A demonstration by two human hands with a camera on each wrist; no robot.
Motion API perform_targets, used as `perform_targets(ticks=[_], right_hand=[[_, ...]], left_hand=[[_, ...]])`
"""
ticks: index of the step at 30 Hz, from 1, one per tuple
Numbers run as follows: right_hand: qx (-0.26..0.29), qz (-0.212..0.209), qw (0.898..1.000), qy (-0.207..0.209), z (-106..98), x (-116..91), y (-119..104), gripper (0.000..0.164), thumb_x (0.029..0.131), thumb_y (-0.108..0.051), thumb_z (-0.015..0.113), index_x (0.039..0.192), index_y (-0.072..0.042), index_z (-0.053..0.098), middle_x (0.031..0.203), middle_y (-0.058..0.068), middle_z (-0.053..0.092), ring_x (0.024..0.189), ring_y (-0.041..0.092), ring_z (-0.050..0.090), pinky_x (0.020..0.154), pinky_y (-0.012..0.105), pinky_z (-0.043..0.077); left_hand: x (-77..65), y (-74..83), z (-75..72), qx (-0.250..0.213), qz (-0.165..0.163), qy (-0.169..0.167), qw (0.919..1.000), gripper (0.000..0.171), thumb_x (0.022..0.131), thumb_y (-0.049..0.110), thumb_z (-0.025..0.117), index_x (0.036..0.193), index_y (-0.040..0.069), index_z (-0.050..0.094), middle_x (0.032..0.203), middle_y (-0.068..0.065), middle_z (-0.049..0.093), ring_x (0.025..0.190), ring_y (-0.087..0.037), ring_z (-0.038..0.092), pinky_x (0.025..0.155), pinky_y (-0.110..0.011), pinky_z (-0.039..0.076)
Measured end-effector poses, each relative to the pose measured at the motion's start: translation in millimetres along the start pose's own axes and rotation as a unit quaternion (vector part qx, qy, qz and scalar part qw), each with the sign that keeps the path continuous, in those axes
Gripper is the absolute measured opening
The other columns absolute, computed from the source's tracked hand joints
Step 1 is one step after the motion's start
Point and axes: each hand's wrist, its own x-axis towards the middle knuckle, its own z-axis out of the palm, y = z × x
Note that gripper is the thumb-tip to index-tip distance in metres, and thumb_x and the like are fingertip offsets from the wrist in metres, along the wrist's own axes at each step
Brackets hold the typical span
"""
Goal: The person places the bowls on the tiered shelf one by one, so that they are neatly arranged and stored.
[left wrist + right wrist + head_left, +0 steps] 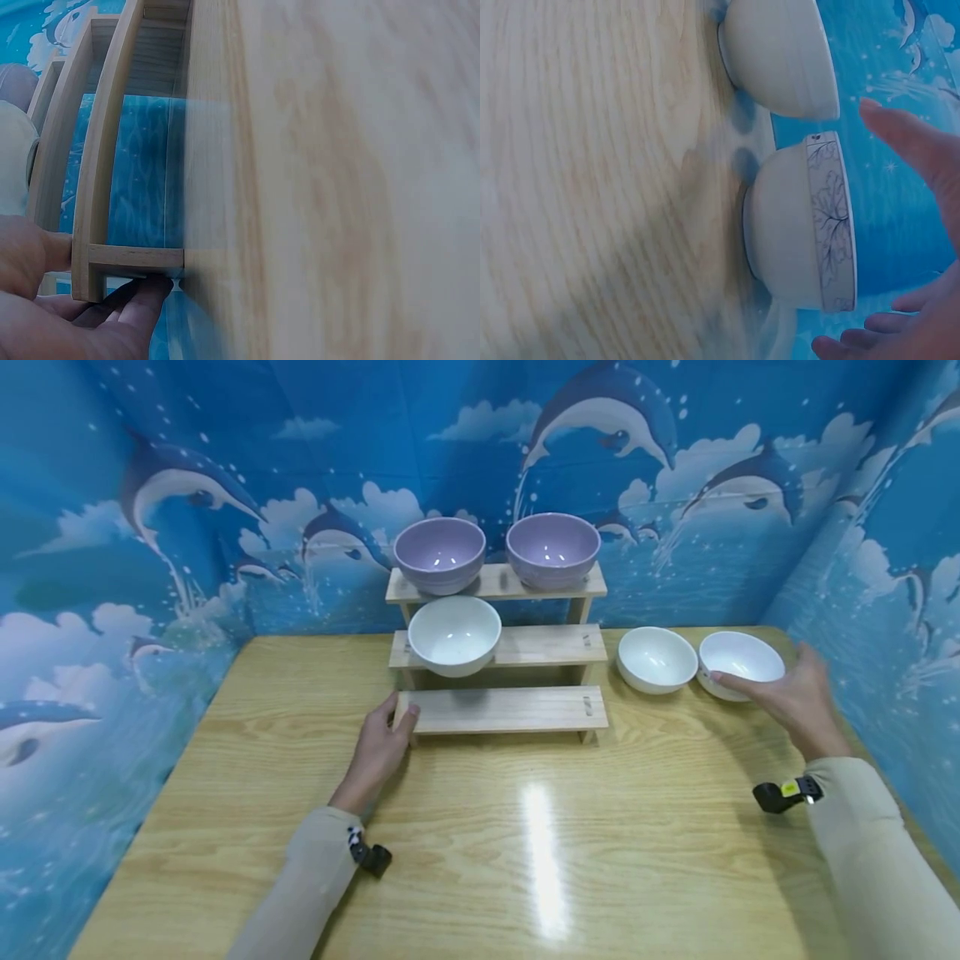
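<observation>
My left hand [378,747] grips the left end of a three-step wooden rack [510,710]. In the left wrist view, the thumb lies on top of the lowest board and the fingers reach along its side support [135,256]. On the far right, my right hand [798,702] is spread beside a white bowl [742,656]. Thumb and fingers stand apart around that bowl's rim in the right wrist view, where a grey leaf-patterned band [832,225] shows; contact is not visible. A plain white bowl [656,660] sits just left of it, upright on the table.
Two purple bowls [439,556] stand on the rack's top step. Another white bowl [453,639] rests at the left of the middle step. The wooden table [465,843] meets a blue dolphin-print cloth [322,468] at the back and sides.
</observation>
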Motion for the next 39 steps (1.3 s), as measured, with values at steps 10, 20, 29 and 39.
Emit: perform_targets(ticks=[10,20,29,39], right_hand=[[0.025,0.000,1.000,-0.006,7,9,6,0.133,0.081,-0.047,0.083,0.159,-0.001,-0.015,0.163,0.033,-0.001,0.145,0.057,0.015,0.111,0.073,0.028],[0.017,0.005,1.000,-0.013,13,17,8,0.137,0.079,-0.049,0.085,0.158,-0.002,-0.016,0.160,0.035,0.001,0.142,0.058,0.018,0.110,0.073,0.031],[0.020,-0.009,1.000,0.004,19,21,11,0.134,0.076,-0.046,0.088,0.160,0.001,-0.005,0.157,0.036,0.011,0.136,0.054,0.028,0.108,0.070,0.035],[0.013,-0.010,1.000,0.010,22,22,10,0.126,0.078,-0.042,0.088,0.158,0.004,0.002,0.155,0.036,0.012,0.136,0.052,0.028,0.111,0.067,0.034]], left_hand=[[0.1,-0.4,0.0,-0.003,0.005,0.001,1.0000,0.067,0.108,0.040,0.047,0.161,0.009,0.022,0.166,-0.011,0.024,0.152,-0.030,0.020,0.124,-0.048,0.020],[1.2,-0.4,0.4,0.003,-0.002,0.006,1.0000,0.066,0.108,0.041,0.047,0.161,0.011,0.024,0.166,-0.009,0.025,0.152,-0.029,0.021,0.124,-0.047,0.022],[1.1,0.1,0.0,-0.001,0.006,0.007,1.0000,0.066,0.108,0.040,0.047,0.161,0.009,0.024,0.165,-0.011,0.025,0.152,-0.030,0.021,0.124,-0.047,0.021],[1.4,-2.0,-0.2,-0.008,0.019,0.002,0.9998,0.064,0.108,0.039,0.047,0.160,0.008,0.025,0.164,-0.012,0.027,0.151,-0.031,0.023,0.124,-0.047,0.022]])
